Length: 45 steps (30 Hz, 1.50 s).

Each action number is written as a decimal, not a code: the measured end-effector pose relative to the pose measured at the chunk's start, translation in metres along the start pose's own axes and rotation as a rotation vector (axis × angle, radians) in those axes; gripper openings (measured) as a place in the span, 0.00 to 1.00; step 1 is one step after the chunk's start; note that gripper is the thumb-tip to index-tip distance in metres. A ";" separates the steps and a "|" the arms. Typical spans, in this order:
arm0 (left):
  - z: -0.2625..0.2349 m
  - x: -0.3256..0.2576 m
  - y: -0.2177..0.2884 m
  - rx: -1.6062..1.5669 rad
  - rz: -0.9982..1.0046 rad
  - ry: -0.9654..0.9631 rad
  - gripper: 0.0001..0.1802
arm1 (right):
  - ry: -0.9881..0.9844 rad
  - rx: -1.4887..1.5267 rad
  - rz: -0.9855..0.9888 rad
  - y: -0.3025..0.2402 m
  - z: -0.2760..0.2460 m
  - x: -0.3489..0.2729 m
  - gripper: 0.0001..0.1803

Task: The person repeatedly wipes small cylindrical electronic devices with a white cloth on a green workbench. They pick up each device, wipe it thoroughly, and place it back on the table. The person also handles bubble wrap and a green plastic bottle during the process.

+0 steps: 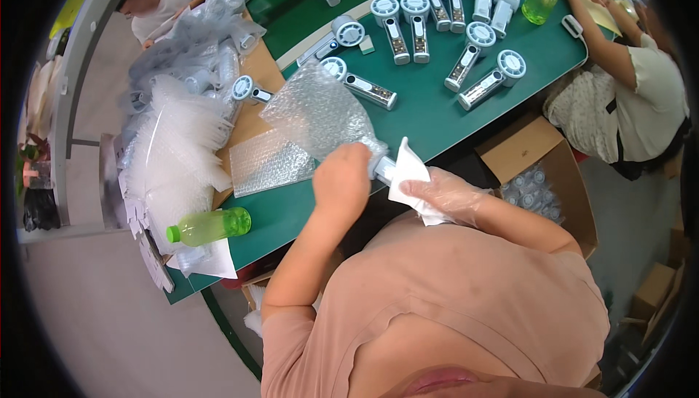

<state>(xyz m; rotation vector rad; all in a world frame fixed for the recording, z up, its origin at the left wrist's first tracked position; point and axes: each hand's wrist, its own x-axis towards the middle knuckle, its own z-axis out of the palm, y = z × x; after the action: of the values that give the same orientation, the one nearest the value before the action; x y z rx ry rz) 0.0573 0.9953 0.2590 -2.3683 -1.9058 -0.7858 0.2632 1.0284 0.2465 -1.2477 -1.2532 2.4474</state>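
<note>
Gloved right hand (445,195) pinches a white slip (408,174) at the gadget's handle (384,169) while left hand (342,178) clamps its bubble bag (320,110); bagging underway, slip goes in next.

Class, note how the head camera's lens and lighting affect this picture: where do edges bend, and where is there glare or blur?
Head view: the green table edge bows toward the dark circular rim; even light, soft shadows; clear bubble-wrap bag glints; the person at top left is blurred.
</note>
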 end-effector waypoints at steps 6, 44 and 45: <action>0.005 0.008 0.017 0.008 0.111 0.030 0.06 | -0.009 0.112 -0.059 -0.016 0.014 0.013 0.20; -0.040 0.018 -0.012 -1.331 -0.633 -0.143 0.10 | 0.252 -1.276 -1.105 -0.060 -0.033 -0.001 0.07; -0.055 0.024 -0.006 -1.305 -0.613 -0.169 0.10 | 0.196 -1.222 -1.128 -0.068 -0.028 -0.009 0.06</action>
<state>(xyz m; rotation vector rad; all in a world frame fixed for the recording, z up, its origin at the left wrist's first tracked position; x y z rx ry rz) 0.0343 1.0017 0.3146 -2.1825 -2.7219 -2.5909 0.2723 1.0858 0.2920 -0.4675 -2.4863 0.6796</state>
